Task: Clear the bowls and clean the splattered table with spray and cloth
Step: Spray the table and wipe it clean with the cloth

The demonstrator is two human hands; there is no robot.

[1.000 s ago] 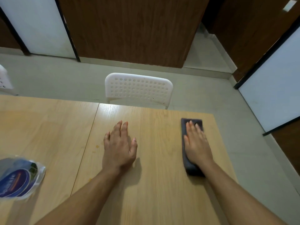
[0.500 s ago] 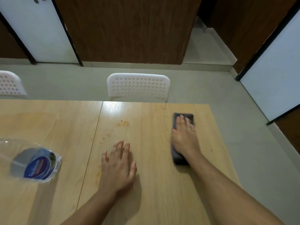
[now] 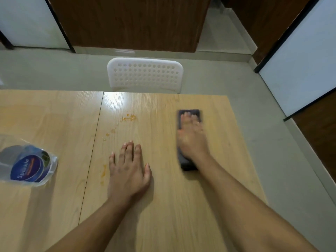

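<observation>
A dark folded cloth point(image 3: 189, 113) lies on the right half of the light wooden table point(image 3: 163, 206). My right hand point(image 3: 190, 139) presses flat on the cloth with straight fingers and is blurred. My left hand point(image 3: 128, 170) rests flat on the table, to the left of the cloth. Orange splatter point(image 3: 128, 118) marks the wood beyond my left hand, with more drops trailing toward the seam and a smear point(image 3: 103, 172) beside my little finger. A clear spray bottle point(image 3: 27, 164) with a blue label lies at the left edge. No bowls are in view.
A white perforated chair point(image 3: 145, 75) stands at the table's far edge. Grey floor runs along the table's right side, with brown wood panels and white doors behind. A seam point(image 3: 92, 148) splits the tabletop into two boards.
My right hand slid the cloth left and then back out toward the far right of the table. My left hand drew nearer to me. The view shifted, bringing the bottle and splatter into sight.
</observation>
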